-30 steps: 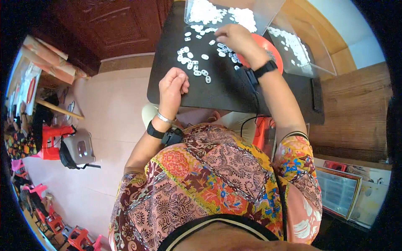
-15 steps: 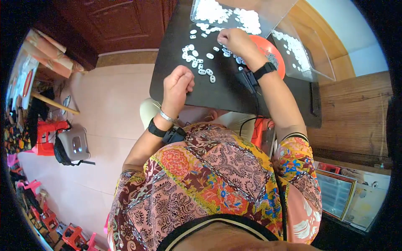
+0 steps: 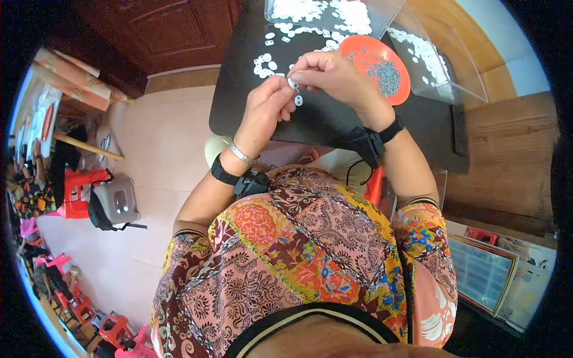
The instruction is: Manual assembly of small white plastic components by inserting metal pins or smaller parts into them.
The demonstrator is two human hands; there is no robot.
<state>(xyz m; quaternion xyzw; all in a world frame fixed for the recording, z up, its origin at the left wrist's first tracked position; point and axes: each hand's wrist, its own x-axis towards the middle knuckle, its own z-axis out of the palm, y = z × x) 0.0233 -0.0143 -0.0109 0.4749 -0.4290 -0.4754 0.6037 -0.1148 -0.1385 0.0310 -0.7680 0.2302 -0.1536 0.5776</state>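
Observation:
Above the dark table my left hand and my right hand meet, fingertips pinched together. Between them is a small white plastic piece, mostly covered by the fingers. Both hands grip it from either side. Loose white oval pieces with two holes lie around and beneath the hands, some in a cluster to the left. Just right of my right hand, an orange-red plate holds a heap of small grey metal parts, too small to name exactly.
A clear plastic tray full of white pieces stands at the table's far side. To its right, more white pieces lie behind a clear panel. The dark table ends close in front of me. A grey stool-like item stands on the floor at left.
My right hand has come back from the far loose pieces toward my left hand, and both now hold a white piece. The left hand has moved slightly up and right.

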